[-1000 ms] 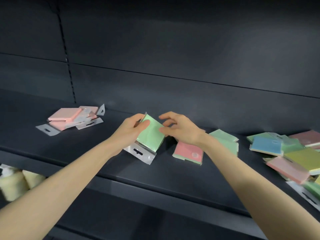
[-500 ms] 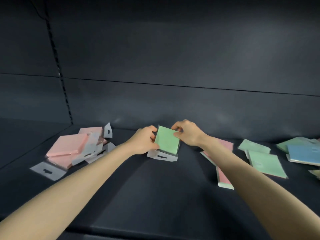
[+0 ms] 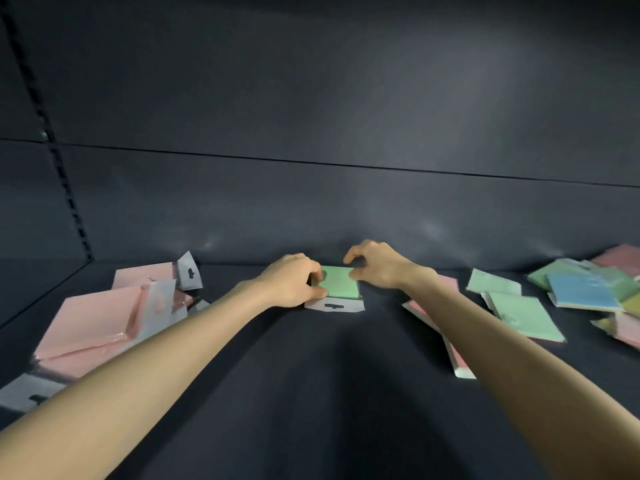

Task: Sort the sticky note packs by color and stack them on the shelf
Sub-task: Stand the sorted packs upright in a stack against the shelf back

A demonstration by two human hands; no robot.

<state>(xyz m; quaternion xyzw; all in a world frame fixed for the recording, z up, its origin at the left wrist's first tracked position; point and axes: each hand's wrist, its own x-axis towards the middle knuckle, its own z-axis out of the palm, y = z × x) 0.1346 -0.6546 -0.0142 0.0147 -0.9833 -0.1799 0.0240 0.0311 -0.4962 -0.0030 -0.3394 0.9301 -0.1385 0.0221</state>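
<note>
— What have your fingers got?

— Your left hand (image 3: 292, 282) is curled onto the left edge of the green pack (image 3: 341, 284), thumb pressed at its near corner. Your right hand (image 3: 375, 266) pinches its far right corner with bent fingers (image 3: 351, 255), only slightly parted. Both hands hold this one pack, and it lies flat on the shelf (image 3: 311, 393), deep near the back wall (image 3: 311, 209), its white hang tab (image 3: 334, 305) pointing toward you.

— And around your fingers?

— Left of your left hand sits the pink stack (image 3: 104, 320); I can tell at least three packs there, tabs sticking out, exact count unclear. Just under your right forearm a pink pack (image 3: 446, 336) lies partly hidden. Right of your right hand are two loose green packs (image 3: 519, 315), one overlapping the other. Farther right is a mixed heap (image 3: 595, 289): one blue pack on top, with green, pink and yellow ones beneath, too jumbled to count.
</note>
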